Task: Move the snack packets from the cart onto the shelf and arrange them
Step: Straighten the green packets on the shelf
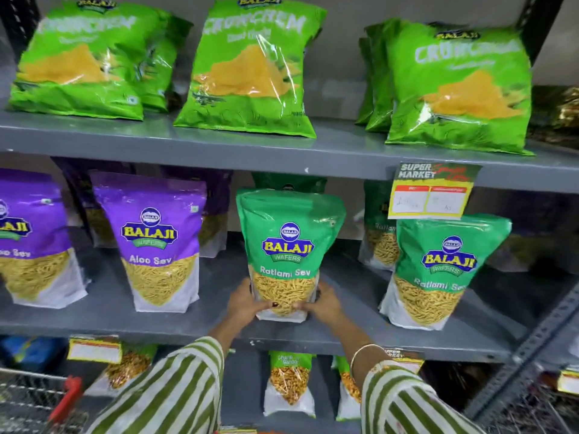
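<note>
A green Ratlami Sev packet point(286, 245) stands upright near the front of the grey middle shelf point(200, 327). My left hand point(246, 303) grips its lower left corner and my right hand point(321, 303) grips its lower right corner, thumbs on its front. A second Ratlami Sev packet point(438, 270) stands to the right, with another behind it. Purple Aloo Sev packets point(159, 242) stand to the left. The wire cart point(28, 399) with a red handle shows at the bottom left; its contents are hidden.
Light green Crunchem bags point(247, 67) line the upper shelf. A yellow supermarket price tag point(430, 192) hangs from that shelf's edge. Smaller snack packets point(289, 383) stand on the bottom shelf. A slotted metal upright point(539, 349) runs down the right side.
</note>
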Demonstrator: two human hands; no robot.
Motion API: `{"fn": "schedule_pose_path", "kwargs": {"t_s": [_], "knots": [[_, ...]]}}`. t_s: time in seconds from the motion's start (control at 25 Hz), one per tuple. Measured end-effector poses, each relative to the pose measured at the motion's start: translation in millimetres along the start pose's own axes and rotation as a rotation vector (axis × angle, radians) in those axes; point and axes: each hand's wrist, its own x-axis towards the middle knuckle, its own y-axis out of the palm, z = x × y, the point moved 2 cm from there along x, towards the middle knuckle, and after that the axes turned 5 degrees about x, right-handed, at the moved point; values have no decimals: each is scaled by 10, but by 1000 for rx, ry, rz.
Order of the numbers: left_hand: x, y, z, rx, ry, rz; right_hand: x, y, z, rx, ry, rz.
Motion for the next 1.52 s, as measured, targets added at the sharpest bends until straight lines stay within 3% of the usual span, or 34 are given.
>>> {"fn": "schedule_pose_path", "kwargs": {"t_s": [0.28,0.36,0.48,0.56,0.64,0.76,0.84,0.92,1.08,1.28,1.52], "knots": [[-15,-58,61,-82,-19,46,-42,39,29,-81,56,56],[-37,-46,21,192,-69,137,-111,-146,-10,-71,99,40],[-88,-14,-154,937,-107,396,-281,-789,-64,-102,182,-29],[-174,144,-417,1005,-126,725,-458,-1289,-77,-324,336,76],[-253,489,-720,841,-72,880,-599,-1760,-146,-492,481,103],[-303,1124,-1147,349,166,704,-616,-2306,-423,-656,436,-79],[-314,1492,-1404,68,219,541,-572,-2508,-625,-399,360,-241],[-244,1736,-1551,-49,231,414,-431,-2618,-796,-133,277,-283],[-146,2003,-1672,-72,213,266,-330,-2623,-795,122,127,-268],[-228,2112,-1746,-47,171,32,-212,-2657,-807,216,89,-228],[-197,2141,-1695,-18,179,53,-245,-2665,-794,191,81,-178]]}}
